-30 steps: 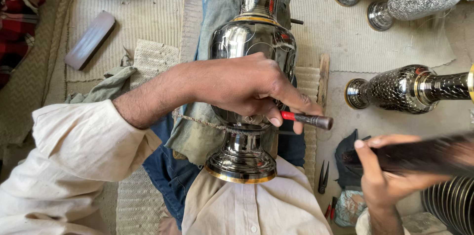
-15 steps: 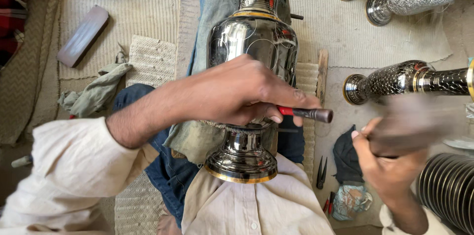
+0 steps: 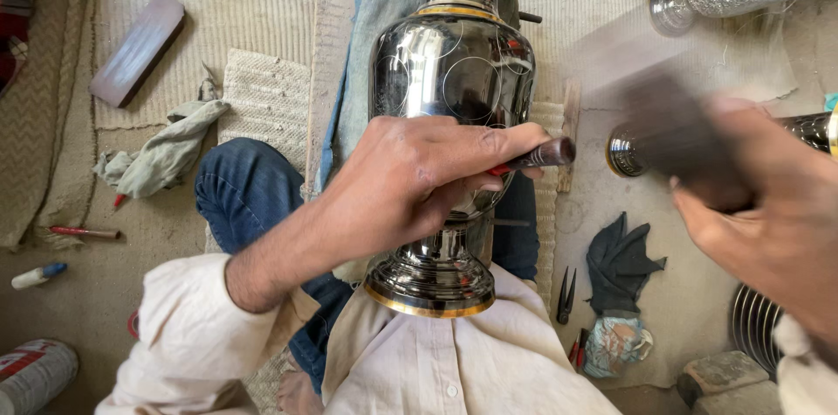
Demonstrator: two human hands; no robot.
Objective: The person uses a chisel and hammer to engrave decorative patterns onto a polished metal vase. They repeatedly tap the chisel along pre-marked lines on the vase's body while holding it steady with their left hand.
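We see a large polished silver metal vase with gold bands [image 3: 449,92] lying along the lap of the person, its round foot near the shirt and its neck pointing to the far side, resting over blue jeans and a blue cloth. The left hand [image 3: 419,175] lies across the vase's belly, its fingers curled and pinching a slim chisel-like metal tool with a red band [image 3: 537,157], whose blunt end sticks out to the right. The right hand [image 3: 768,214] is raised at the right, blurred, with its fingers wrapped round a dark blurred tool [image 3: 676,131]; we cannot tell what kind it is. Behind it lies a second engraved metal vase [image 3: 633,149], partly hidden. On the left of the mat we find a flat purple-grey block [image 3: 138,49] and a crumpled grey-green rag [image 3: 166,153]; near right lie a dark cloth [image 3: 620,262] and small black pliers [image 3: 566,293].
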